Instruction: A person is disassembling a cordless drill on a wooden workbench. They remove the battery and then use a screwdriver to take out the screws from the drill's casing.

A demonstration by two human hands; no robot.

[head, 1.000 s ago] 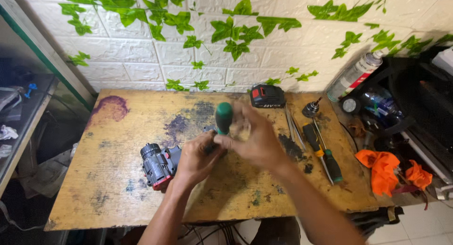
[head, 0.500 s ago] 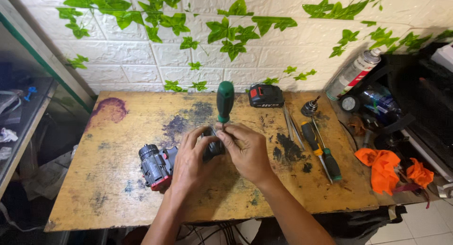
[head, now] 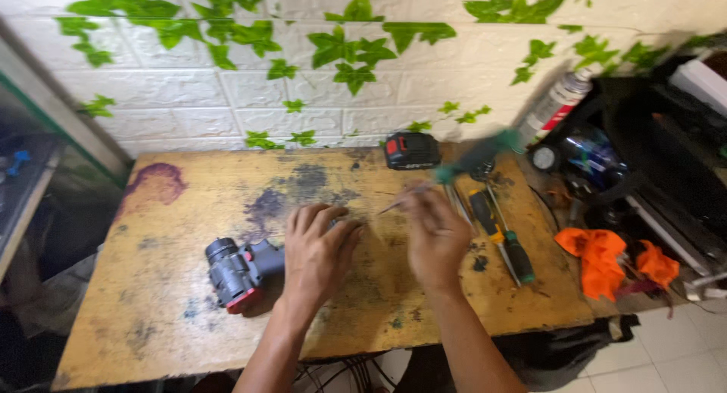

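A grey and red cordless drill body (head: 236, 270) lies on the worn yellow wooden table (head: 151, 234), its chuck end towards the left. My left hand (head: 318, 253) rests flat on the drill's rear part, pressing it down. My right hand (head: 439, 234) holds a screwdriver with a green handle (head: 477, 157). The tool is blurred, its handle pointing up and to the right and its thin shaft tip (head: 390, 207) just right of my left hand's fingers.
A black battery pack with a red tab (head: 410, 150) lies at the table's back. Several screwdrivers (head: 503, 238) lie at the right side. An orange cloth (head: 606, 257), a spray can (head: 556, 105) and dark clutter fill the right. Ivy hangs on the white brick wall.
The screwdriver stood upright over the drill; my right hand has swung it away to the right, handle now tilted far right. My left hand has flattened onto the drill.
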